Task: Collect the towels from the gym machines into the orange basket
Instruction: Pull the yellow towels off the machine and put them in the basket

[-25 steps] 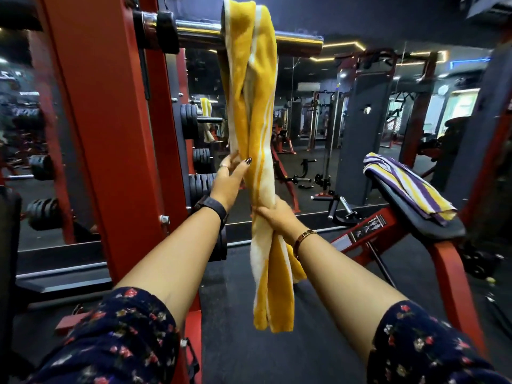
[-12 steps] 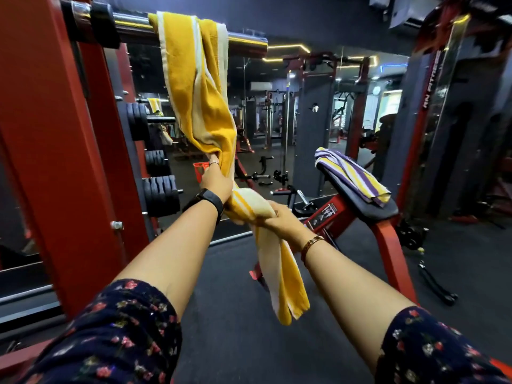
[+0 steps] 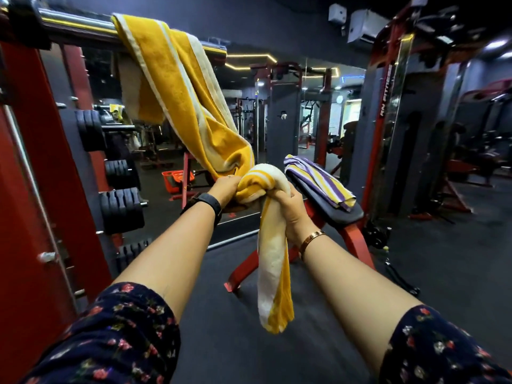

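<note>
A yellow towel with white stripes (image 3: 177, 87) hangs over the chrome barbell (image 3: 74, 23) at the upper left and stretches down to my hands. My left hand (image 3: 225, 187) is shut on the towel's middle. Right beside it, my right hand (image 3: 289, 206) grips the towel too, and the lower end dangles below my right fist. A purple, white and yellow striped towel (image 3: 318, 178) lies folded on the dark pad of a red bench (image 3: 352, 234) just right of my hands. The orange basket (image 3: 177, 180) sits on the floor behind my hands, possibly as a mirror reflection.
A red rack upright (image 3: 55, 173) with black weight plates (image 3: 122, 209) stands close on the left. A mirror wall (image 3: 279, 112) runs behind. A tall red and dark machine (image 3: 388, 120) rises at right. Dark rubber floor (image 3: 443, 259) spreads to the right.
My hands have pulled the yellow towel down and to the right, so it slants off the bar instead of hanging straight. The view has swung right and the bench looks nearer.
</note>
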A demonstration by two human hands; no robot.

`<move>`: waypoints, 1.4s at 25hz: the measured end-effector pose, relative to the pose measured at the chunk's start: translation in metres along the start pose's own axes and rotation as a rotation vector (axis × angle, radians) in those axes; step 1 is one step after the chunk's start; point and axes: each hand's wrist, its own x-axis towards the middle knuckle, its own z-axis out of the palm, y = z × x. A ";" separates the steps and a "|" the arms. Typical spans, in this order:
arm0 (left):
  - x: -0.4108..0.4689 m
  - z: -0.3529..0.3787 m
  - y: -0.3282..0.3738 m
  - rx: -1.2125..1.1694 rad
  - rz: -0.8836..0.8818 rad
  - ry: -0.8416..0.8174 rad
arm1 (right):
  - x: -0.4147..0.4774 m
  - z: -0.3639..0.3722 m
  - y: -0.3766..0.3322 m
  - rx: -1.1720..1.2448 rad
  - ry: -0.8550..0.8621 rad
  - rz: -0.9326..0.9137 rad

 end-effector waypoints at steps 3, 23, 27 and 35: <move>0.017 0.029 0.013 -0.023 -0.036 -0.063 | 0.022 -0.025 -0.001 0.008 0.005 -0.021; 0.207 0.221 0.027 -0.680 0.121 -0.086 | 0.209 -0.189 0.030 -0.087 0.056 0.009; 0.236 0.226 0.028 -0.721 0.203 -0.159 | 0.241 -0.188 0.052 -0.043 0.046 -0.001; 0.339 0.224 0.003 -0.429 0.347 -0.182 | 0.340 -0.190 0.110 -0.010 0.088 0.023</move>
